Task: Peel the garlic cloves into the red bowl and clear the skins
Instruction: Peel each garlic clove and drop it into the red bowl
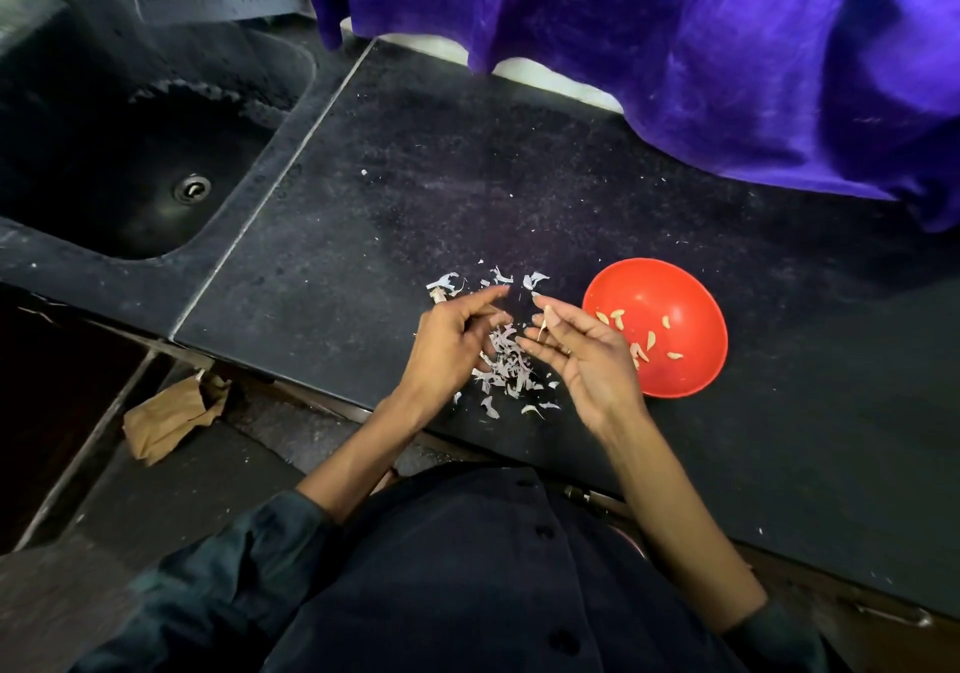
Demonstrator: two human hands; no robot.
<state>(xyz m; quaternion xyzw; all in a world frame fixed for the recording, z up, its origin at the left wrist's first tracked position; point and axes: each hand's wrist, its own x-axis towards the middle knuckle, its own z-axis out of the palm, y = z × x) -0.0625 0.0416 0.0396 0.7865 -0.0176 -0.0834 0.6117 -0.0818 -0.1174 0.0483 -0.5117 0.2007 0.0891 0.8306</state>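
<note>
Looking down, we see a dark speckled counter (519, 178) beside a black sink (130, 152), purple cloth (701, 48) draped along its far edge. Our right hand (587, 360) pinches a small clove (545, 326); our left hand (452, 345) hangs loosely curled over the skins (506, 360) near the front edge. Peeled cloves (649, 334) sit in the red bowl (691, 360) just right, partly hidden by fingers.

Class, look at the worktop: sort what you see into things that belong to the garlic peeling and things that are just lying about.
Part of the job:
red bowl
peeled cloves in it
skins on the worktop
clove pinched in the right hand
left hand

Lying about:
sink
purple cloth
crumpled brown paper
</note>
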